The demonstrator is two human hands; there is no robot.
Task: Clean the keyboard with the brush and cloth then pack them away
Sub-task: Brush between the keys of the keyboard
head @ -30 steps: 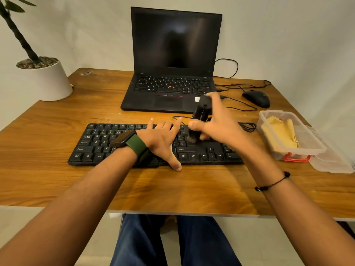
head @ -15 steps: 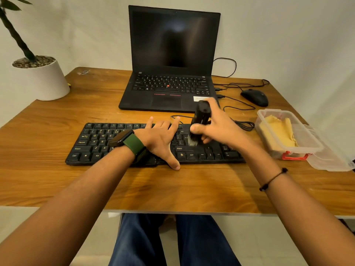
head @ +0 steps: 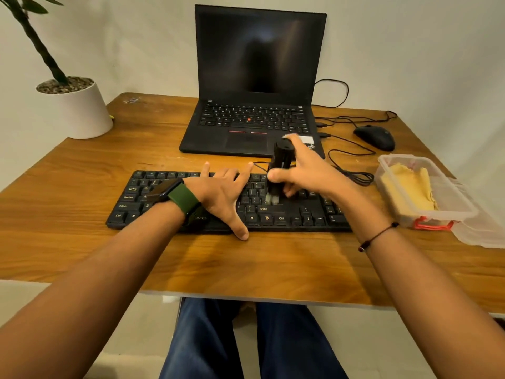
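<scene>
A black keyboard (head: 284, 214) lies across the middle of the wooden table (head: 82, 170). My left hand (head: 222, 191) rests flat on its centre keys, fingers spread, thumb over the front edge. My right hand (head: 306, 173) grips a black brush (head: 281, 162) held upright, its pale bristles touching the keys right of centre. A yellow cloth (head: 410, 187) lies inside a clear plastic box (head: 448, 192) at the right.
A black laptop (head: 257, 86) stands open behind the keyboard. A black mouse (head: 375, 136) and loose cables (head: 352, 170) lie at the back right. The box's clear lid (head: 489, 233) sits beside it. A white plant pot (head: 79, 110) is at the back left.
The brush in my right hand has shifted slightly over the keys right of centre. My left hand stays flat on the keyboard.
</scene>
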